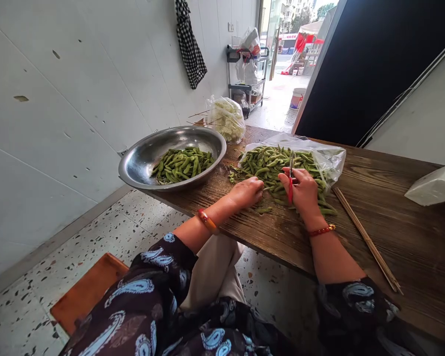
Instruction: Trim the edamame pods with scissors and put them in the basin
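My right hand [304,190] is closed around a pair of red-handled scissors [291,185], whose blades point away over the pods. To its left, my left hand [249,192] is curled into a fist at the near side of the pile, and whatever it grips is hidden by the fingers. Green soybean pods [269,160] are heaped on a clear plastic bag [333,157], with some spilled onto the wood around both hands. More pods [185,164] lie in a wide steel basin [139,153] at the table's left end.
A bundle of thin wooden skewers [367,240] lies on the table [404,237] right of my right hand. Behind the basin sits a bag of pale vegetables [228,120]. A white wrapped block [435,185] is at the right edge. An orange-brown stool [89,291] stands below left.
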A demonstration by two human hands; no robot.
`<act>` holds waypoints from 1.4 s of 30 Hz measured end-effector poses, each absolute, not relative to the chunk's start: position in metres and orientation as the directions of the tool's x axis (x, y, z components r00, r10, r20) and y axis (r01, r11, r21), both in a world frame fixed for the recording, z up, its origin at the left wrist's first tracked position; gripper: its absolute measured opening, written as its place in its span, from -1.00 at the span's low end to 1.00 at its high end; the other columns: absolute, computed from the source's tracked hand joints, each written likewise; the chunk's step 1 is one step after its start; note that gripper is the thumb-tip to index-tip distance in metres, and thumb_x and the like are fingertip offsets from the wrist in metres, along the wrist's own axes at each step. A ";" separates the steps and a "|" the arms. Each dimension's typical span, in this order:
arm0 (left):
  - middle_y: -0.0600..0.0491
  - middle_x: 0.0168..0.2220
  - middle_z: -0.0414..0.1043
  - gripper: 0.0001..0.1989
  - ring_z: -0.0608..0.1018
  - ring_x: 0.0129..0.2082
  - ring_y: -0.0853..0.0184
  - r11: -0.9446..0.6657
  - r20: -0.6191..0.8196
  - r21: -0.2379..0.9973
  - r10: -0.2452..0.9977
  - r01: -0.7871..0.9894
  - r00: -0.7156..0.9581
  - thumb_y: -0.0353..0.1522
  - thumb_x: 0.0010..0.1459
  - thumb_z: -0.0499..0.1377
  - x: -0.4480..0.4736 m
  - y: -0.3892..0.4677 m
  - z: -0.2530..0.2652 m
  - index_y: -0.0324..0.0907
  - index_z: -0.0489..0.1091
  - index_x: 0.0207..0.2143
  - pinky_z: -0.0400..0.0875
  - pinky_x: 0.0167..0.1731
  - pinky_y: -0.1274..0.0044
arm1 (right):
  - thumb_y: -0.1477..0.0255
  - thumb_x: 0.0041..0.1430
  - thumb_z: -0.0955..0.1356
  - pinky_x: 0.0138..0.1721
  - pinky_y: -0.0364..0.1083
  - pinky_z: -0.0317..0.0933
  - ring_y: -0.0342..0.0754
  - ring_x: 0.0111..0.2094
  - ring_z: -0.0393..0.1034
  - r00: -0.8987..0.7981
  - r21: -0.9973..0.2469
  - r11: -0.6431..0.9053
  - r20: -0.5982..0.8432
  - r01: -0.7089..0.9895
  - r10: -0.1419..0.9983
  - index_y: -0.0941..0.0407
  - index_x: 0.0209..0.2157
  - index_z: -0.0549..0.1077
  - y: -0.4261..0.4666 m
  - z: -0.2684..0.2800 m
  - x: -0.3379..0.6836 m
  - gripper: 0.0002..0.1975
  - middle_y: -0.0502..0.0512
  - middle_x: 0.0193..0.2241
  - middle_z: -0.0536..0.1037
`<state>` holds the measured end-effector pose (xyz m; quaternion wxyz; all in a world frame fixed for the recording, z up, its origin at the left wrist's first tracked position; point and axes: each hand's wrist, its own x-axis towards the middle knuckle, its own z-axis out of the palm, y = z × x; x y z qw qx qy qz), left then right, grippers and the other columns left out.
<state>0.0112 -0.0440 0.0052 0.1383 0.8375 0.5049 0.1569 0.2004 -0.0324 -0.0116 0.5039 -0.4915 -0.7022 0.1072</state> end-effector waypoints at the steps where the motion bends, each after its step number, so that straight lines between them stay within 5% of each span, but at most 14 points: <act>1: -0.01 -0.36 0.39 -0.89 0.46 -0.37 0.36 -0.388 0.144 0.530 0.917 0.754 0.371 -0.44 0.08 0.05 0.008 -0.043 0.004 -0.23 0.36 -0.44 0.35 -0.33 0.54 | 0.05 0.14 0.30 -0.33 -0.04 0.40 -0.07 -0.40 0.43 -0.006 -0.646 0.495 0.604 0.581 0.797 0.14 -0.16 0.53 -0.032 -0.012 0.200 -0.53 0.17 -0.24 0.50; 3: 0.03 -0.44 0.38 -0.93 0.42 -0.50 0.44 -0.214 0.094 0.826 0.964 0.521 0.247 -0.44 0.06 0.05 0.001 -0.045 0.004 -0.24 0.30 -0.46 0.27 -0.51 0.60 | 0.04 0.13 0.30 -0.34 -0.04 0.40 -0.06 -0.40 0.43 -0.004 -0.646 0.496 0.608 0.580 0.794 0.13 -0.16 0.53 -0.032 -0.012 0.200 -0.53 0.16 -0.25 0.51; 5: 0.06 -0.45 0.39 -0.94 0.35 -0.60 0.51 -0.019 -0.017 0.985 0.979 0.172 0.204 -0.40 0.04 0.07 -0.009 -0.051 0.006 -0.23 0.26 -0.42 0.10 -0.65 0.66 | 0.04 0.13 0.31 -0.34 -0.03 0.40 -0.07 -0.41 0.42 -0.005 -0.643 0.501 0.612 0.579 0.791 0.13 -0.17 0.53 -0.032 -0.012 0.200 -0.53 0.16 -0.25 0.51; 8: 0.09 -0.41 0.40 -0.79 0.34 -0.62 0.54 0.160 -0.106 0.959 0.968 -0.232 0.229 -0.40 -0.07 0.17 -0.022 -0.064 0.011 -0.21 0.24 -0.32 0.00 -0.70 0.69 | 0.04 0.13 0.31 -0.33 -0.03 0.41 -0.07 -0.41 0.43 -0.009 -0.646 0.504 0.610 0.573 0.793 0.14 -0.17 0.53 -0.033 -0.011 0.199 -0.52 0.17 -0.26 0.50; 11: 0.14 -0.45 0.33 -0.72 0.37 -0.58 0.53 0.231 -0.135 0.897 0.955 -0.376 0.266 -0.34 -0.09 0.24 -0.025 -0.077 0.013 -0.19 0.22 -0.34 0.04 -0.70 0.71 | 0.03 0.14 0.30 -0.34 -0.03 0.42 -0.06 -0.39 0.43 -0.013 -0.653 0.507 0.606 0.562 0.795 0.13 -0.16 0.53 -0.034 -0.010 0.199 -0.52 0.17 -0.26 0.50; 15: 0.22 -0.60 0.16 -0.68 0.21 -0.68 0.59 0.190 -0.105 0.950 0.942 -0.247 0.320 -0.19 0.02 0.23 -0.007 -0.094 0.010 -0.20 0.17 -0.46 -0.02 -0.73 0.71 | 0.03 0.13 0.30 -0.33 -0.03 0.41 -0.05 -0.37 0.43 -0.016 -0.643 0.513 0.615 0.569 0.788 0.13 -0.17 0.53 -0.034 -0.010 0.199 -0.53 0.16 -0.27 0.50; 21: 0.19 -0.57 0.27 -0.78 0.26 -0.68 0.56 -0.037 -0.111 0.977 0.752 0.209 0.649 -0.42 0.17 0.01 0.032 -0.127 0.005 -0.23 0.33 -0.15 0.18 -0.64 0.68 | 0.06 0.15 0.30 -0.34 -0.03 0.40 -0.04 -0.37 0.43 -0.019 -0.631 0.507 0.615 0.587 0.788 0.13 -0.17 0.53 -0.034 -0.009 0.200 -0.55 0.18 -0.26 0.51; 27: -0.03 -0.23 0.49 -0.69 0.51 -0.24 0.32 -0.599 0.048 0.605 0.685 0.524 0.727 -0.49 0.15 -0.02 0.050 -0.130 -0.004 -0.18 0.41 -0.11 0.39 -0.22 0.52 | 0.06 0.14 0.31 -0.36 -0.04 0.40 -0.08 -0.42 0.42 -0.024 -0.626 0.513 0.620 0.588 0.784 0.12 -0.18 0.53 -0.035 -0.010 0.199 -0.56 0.15 -0.27 0.50; 30: -0.05 -0.19 0.47 -0.70 0.52 -0.20 0.26 -0.652 0.077 0.407 0.723 0.640 0.687 -0.42 0.20 -0.05 0.046 -0.112 -0.011 -0.16 0.41 -0.10 0.41 -0.20 0.48 | 0.05 0.14 0.31 -0.34 -0.03 0.41 -0.06 -0.39 0.43 -0.023 -0.630 0.509 0.616 0.587 0.788 0.11 -0.17 0.53 -0.034 -0.010 0.199 -0.56 0.14 -0.27 0.51; 33: -0.04 -0.19 0.46 -0.71 0.51 -0.17 0.26 -0.556 0.143 0.337 0.828 0.759 0.543 -0.41 0.20 -0.04 0.031 -0.077 -0.016 -0.14 0.42 -0.12 0.40 -0.16 0.47 | 0.06 0.14 0.31 -0.35 -0.03 0.40 -0.06 -0.41 0.43 -0.022 -0.640 0.506 0.608 0.578 0.794 0.12 -0.18 0.53 -0.032 -0.011 0.200 -0.56 0.15 -0.28 0.51; 35: -0.02 -0.19 0.46 -0.73 0.50 -0.18 0.29 -0.418 0.168 0.409 0.908 0.811 0.383 -0.45 0.16 -0.01 0.018 -0.049 -0.016 -0.15 0.44 -0.18 0.38 -0.15 0.47 | 0.06 0.13 0.32 -0.34 -0.03 0.40 -0.05 -0.40 0.44 -0.021 -0.639 0.513 0.615 0.574 0.789 0.14 -0.18 0.53 -0.032 -0.012 0.201 -0.55 0.15 -0.28 0.51; 37: 0.02 -0.30 0.47 -0.77 0.49 -0.28 0.34 -0.290 0.157 0.608 0.957 0.740 0.245 -0.49 0.11 0.02 0.006 -0.027 -0.010 -0.18 0.45 -0.26 0.38 -0.25 0.52 | 0.06 0.13 0.32 -0.34 -0.03 0.40 -0.04 -0.39 0.44 -0.012 -0.639 0.514 0.620 0.572 0.785 0.14 -0.18 0.53 -0.032 -0.012 0.200 -0.55 0.16 -0.28 0.51; 40: 0.11 -0.53 0.34 -0.77 0.36 -0.58 0.47 -0.082 0.060 0.943 0.995 0.321 0.079 -0.49 0.09 0.00 -0.006 -0.017 0.006 -0.24 0.42 -0.26 0.24 -0.58 0.62 | 0.05 0.12 0.32 -0.34 -0.02 0.39 -0.02 -0.37 0.44 -0.009 -0.645 0.507 0.613 0.572 0.790 0.13 -0.18 0.54 -0.032 -0.011 0.200 -0.54 0.16 -0.28 0.52; 42: 0.13 -0.53 0.30 -0.79 0.28 -0.66 0.53 0.011 -0.010 1.000 0.998 -0.012 0.061 -0.46 0.07 0.03 -0.014 -0.025 0.015 -0.24 0.40 -0.25 0.08 -0.69 0.66 | 0.05 0.13 0.31 -0.34 -0.02 0.39 -0.02 -0.37 0.44 -0.013 -0.652 0.506 0.606 0.565 0.795 0.13 -0.18 0.53 -0.032 -0.010 0.200 -0.54 0.17 -0.28 0.52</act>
